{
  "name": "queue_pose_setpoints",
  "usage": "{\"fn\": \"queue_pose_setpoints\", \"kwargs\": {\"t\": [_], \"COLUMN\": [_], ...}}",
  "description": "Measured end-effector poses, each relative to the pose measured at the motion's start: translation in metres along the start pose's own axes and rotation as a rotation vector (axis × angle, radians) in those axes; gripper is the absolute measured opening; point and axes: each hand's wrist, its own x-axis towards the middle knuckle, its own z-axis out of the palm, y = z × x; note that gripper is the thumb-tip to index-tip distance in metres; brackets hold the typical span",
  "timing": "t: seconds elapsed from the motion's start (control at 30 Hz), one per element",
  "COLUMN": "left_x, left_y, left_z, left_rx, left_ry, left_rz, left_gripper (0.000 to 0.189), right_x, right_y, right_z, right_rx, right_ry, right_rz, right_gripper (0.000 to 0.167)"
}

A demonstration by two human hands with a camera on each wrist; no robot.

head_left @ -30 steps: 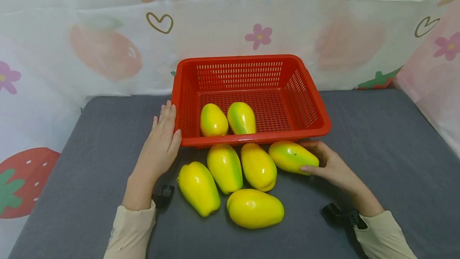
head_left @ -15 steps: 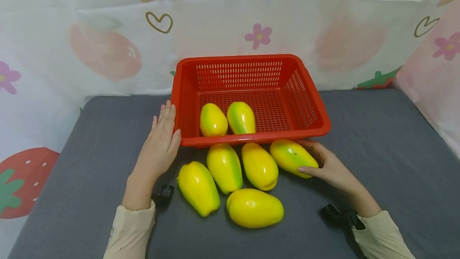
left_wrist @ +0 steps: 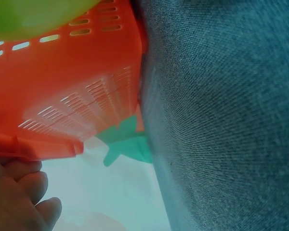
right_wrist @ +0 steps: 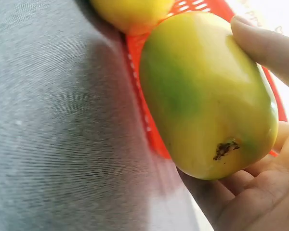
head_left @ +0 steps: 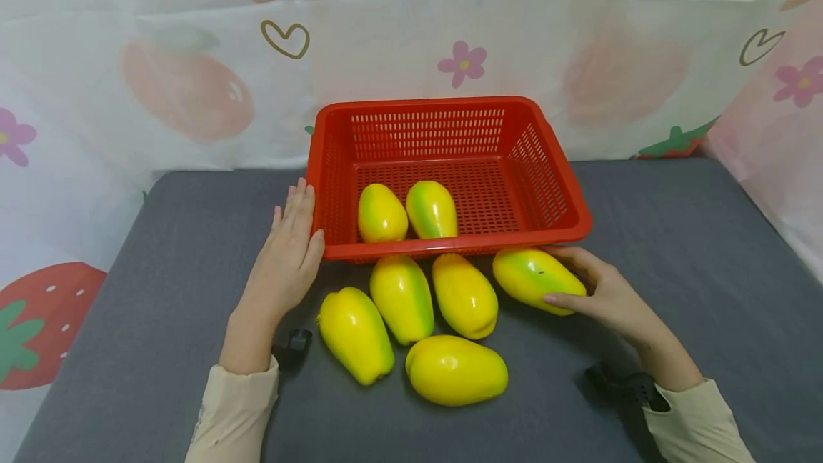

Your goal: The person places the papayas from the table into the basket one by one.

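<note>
My right hand (head_left: pixel 614 299) grips a yellow-green papaya (head_left: pixel 539 279) by its right end, just in front of the basket's right part. In the right wrist view, thumb and fingers lie on opposite sides of this papaya (right_wrist: pixel 207 96), and its dark stem scar faces the camera. My left hand (head_left: pixel 281 263) lies with straight fingers against the left side of the red plastic basket (head_left: pixel 450 245). Two papayas (head_left: pixel 432 211) sit inside the basket at the front left. In the left wrist view, fingertips (left_wrist: pixel 33 185) touch the basket rim.
In front of the basket, several more papayas lie on the grey cloth-covered table (head_left: pixel 161 291): one at the left (head_left: pixel 356 334), two close to the basket (head_left: pixel 464 296), one nearest me (head_left: pixel 456 370). A printed curtain (head_left: pixel 398 27) hangs behind the basket.
My right hand has shifted slightly to the right with the papaya, widening the gap to the neighbouring papaya. The left hand and the basket stay in place.
</note>
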Motion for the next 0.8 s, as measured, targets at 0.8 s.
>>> {"fn": "queue_pose_setpoints", "kwargs": {"t": [0.8], "left_x": [0.0], "left_y": [0.001], "left_z": [-0.002], "left_rx": [0.038], "left_ry": [-0.01], "left_rz": [0.0], "left_gripper": [0.061], "right_x": [-0.011], "right_y": [-0.039], "right_z": [-0.005], "right_rx": [-0.009], "right_ry": [-0.126], "right_rz": [-0.152], "right_gripper": [0.061]}}
